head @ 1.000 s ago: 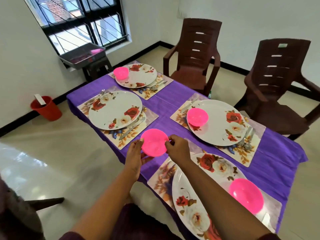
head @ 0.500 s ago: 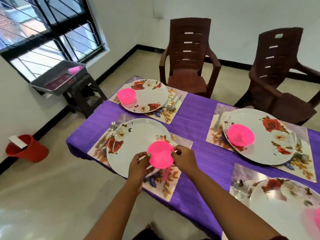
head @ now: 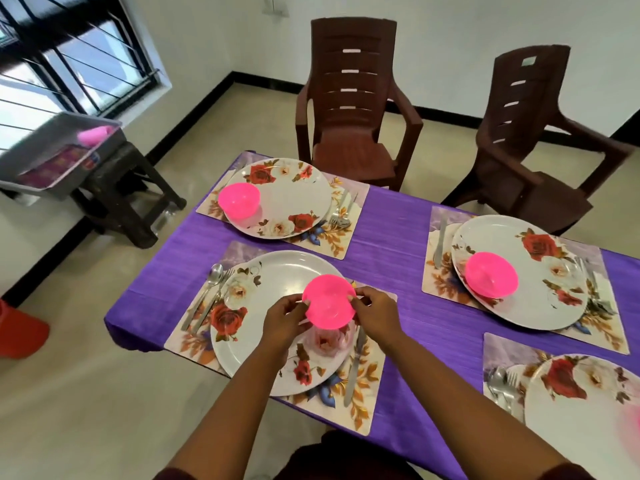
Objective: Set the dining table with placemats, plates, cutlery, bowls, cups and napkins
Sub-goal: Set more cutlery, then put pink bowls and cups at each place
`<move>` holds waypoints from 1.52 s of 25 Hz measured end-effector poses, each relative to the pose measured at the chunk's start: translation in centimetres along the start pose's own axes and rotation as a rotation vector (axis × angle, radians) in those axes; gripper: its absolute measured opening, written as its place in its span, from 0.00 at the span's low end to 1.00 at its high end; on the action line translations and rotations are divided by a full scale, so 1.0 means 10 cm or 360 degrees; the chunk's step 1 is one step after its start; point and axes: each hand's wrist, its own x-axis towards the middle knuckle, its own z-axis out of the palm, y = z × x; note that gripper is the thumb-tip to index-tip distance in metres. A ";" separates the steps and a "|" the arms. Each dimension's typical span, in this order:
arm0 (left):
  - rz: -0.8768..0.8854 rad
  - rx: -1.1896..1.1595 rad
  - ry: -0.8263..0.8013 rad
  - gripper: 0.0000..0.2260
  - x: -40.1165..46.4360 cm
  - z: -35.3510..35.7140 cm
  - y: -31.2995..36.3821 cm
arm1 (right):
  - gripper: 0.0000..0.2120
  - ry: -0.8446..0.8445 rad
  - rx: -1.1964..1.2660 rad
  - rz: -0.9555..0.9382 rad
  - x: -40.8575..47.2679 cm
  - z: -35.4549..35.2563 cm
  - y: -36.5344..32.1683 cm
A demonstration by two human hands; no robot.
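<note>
A pink bowl [head: 329, 301] hangs just above the near-left floral plate [head: 273, 282]. My left hand [head: 284, 318] pinches its left rim and my right hand [head: 375, 311] pinches its right rim. That plate lies on a floral placemat [head: 362, 393] with a spoon and fork [head: 207, 292] on its left and a knife [head: 355, 362] on its right. Two other plates carry pink bowls: the far-left one [head: 239, 199] and the right one [head: 491, 273]. A fourth plate [head: 585, 410] sits at the lower right.
A purple cloth covers the table [head: 391, 237]. Two brown plastic chairs [head: 349, 102] [head: 530, 133] stand beyond it. At the left, a grey tray [head: 52, 161] with a pink cup rests on a dark stool [head: 128, 188]. A red bin [head: 19, 330] sits on the floor.
Both hands carried the pink bowl further over the near-left plate, and the view swung down and closer to that setting.
</note>
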 end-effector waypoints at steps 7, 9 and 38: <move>-0.0059 0.0221 0.0013 0.12 0.27 0.04 0.10 | 0.12 0.0005 -0.0084 0.0055 0.27 0.02 -0.01; -0.0078 0.0233 0.0018 0.12 0.30 0.05 0.06 | 0.12 -0.0014 -0.0128 0.0059 0.31 0.02 0.03; -0.0192 0.0287 0.0031 0.11 0.41 0.16 0.06 | 0.06 0.0020 -0.0303 -0.0041 0.53 0.09 0.00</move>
